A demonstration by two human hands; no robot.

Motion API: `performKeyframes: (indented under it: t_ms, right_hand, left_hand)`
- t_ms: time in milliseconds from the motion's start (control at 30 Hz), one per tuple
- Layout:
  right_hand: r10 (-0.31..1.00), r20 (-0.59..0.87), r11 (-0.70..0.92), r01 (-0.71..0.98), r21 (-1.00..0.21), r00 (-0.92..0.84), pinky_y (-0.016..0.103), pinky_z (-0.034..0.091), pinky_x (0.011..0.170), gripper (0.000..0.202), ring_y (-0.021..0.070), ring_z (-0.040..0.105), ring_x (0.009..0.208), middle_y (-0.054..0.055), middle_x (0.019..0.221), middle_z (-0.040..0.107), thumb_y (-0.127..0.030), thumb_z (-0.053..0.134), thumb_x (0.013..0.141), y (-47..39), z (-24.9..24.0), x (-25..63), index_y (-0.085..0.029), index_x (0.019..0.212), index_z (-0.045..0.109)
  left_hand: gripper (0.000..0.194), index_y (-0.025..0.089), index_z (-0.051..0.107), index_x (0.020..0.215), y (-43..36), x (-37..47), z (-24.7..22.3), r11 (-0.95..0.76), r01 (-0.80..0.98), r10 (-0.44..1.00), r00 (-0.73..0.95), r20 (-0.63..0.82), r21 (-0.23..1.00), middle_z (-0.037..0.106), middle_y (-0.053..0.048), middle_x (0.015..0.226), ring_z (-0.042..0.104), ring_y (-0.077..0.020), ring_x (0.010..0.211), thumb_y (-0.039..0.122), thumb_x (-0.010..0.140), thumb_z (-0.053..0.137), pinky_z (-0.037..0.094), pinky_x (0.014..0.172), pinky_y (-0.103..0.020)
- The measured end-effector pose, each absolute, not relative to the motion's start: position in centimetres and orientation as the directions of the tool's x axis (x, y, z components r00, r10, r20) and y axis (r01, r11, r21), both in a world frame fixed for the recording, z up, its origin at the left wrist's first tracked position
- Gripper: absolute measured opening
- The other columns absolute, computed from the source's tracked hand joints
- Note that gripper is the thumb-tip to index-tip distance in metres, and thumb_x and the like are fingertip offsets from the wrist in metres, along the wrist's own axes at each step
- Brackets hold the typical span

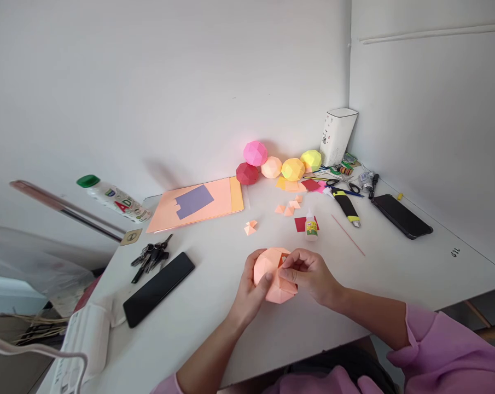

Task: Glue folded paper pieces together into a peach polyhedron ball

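The left hand [249, 290] cups the left side of a round peach paper ball [267, 262] over the surface [206, 306]; the right hand [315, 273], nearer the ball's upper-right opening [284, 259], pinches paper at its edge.

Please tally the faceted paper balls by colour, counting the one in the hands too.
Hot pink ball: 1
Dark red ball: 1
Golden orange ball: 1
Bright yellow ball: 1
Peach, back ball and held ball: 2
Total: 6
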State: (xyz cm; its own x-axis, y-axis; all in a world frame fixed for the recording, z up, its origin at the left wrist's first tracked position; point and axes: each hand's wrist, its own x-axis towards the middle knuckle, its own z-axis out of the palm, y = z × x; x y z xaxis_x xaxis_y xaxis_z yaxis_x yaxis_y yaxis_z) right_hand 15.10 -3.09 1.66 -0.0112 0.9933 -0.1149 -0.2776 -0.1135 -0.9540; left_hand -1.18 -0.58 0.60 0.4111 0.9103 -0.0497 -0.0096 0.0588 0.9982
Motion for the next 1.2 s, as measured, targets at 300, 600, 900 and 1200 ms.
performKeyframes:
  t_ms: [300,600,900,1200]
  right_hand:
    - [0.996,-0.086,-0.078,-0.218,-0.973,0.028,0.026,0.045,0.057,0.022,0.0108,0.054,0.06,-0.001,0.068,0.061,-0.033,0.079,0.067,-3.2,1.7,15.0,-0.018,0.069,0.062]
    - [0.989,-0.12,-0.101,-0.191,-0.976,0.089,0.027,0.046,0.062,0.022,0.0122,0.056,0.065,-0.001,0.071,0.062,-0.034,0.075,0.07,-2.8,1.3,15.4,-0.018,0.073,0.06]
    - [0.968,-0.199,-0.237,-0.299,-0.924,-0.153,0.023,0.043,0.056,0.029,0.0087,0.051,0.059,-0.005,0.068,0.055,-0.041,0.073,0.074,-2.0,3.1,16.4,-0.018,0.076,0.056]
    - [0.96,-0.237,-0.269,-0.263,-0.926,-0.147,0.026,0.045,0.062,0.029,0.0107,0.055,0.065,-0.003,0.069,0.06,-0.035,0.079,0.066,-1.8,2.5,16.7,-0.017,0.072,0.058]
  left_hand:
    - [0.056,0.02,0.042,0.121,-0.8,-1.1,-0.1,0.038,0.018,0.902,0.429,-0.042,0.999,0.054,-0.013,0.12,0.056,-0.029,0.106,0.062,0.084,0.047,0.049,0.086,-0.043]
    - [0.082,0.027,0.031,0.138,0.0,-1.3,-1.8,-0.335,0.109,0.826,0.511,0.236,0.936,0.033,-0.014,0.14,0.034,-0.0356,0.129,0.051,0.07,0.071,0.034,0.103,-0.054]
    - [0.06,0.024,0.037,0.133,-0.2,-1.2,-1.0,-0.103,0.091,0.901,0.43,0.054,0.99,0.048,-0.013,0.13,0.05,-0.0292,0.118,0.047,0.082,0.06,0.043,0.097,-0.046]
    - [0.058,0.026,0.037,0.134,-0.1,-1.3,-1.5,-0.245,0.136,0.891,0.423,0.167,0.96,0.038,-0.012,0.137,0.039,-0.0307,0.127,0.059,0.087,0.045,0.034,0.104,-0.05]
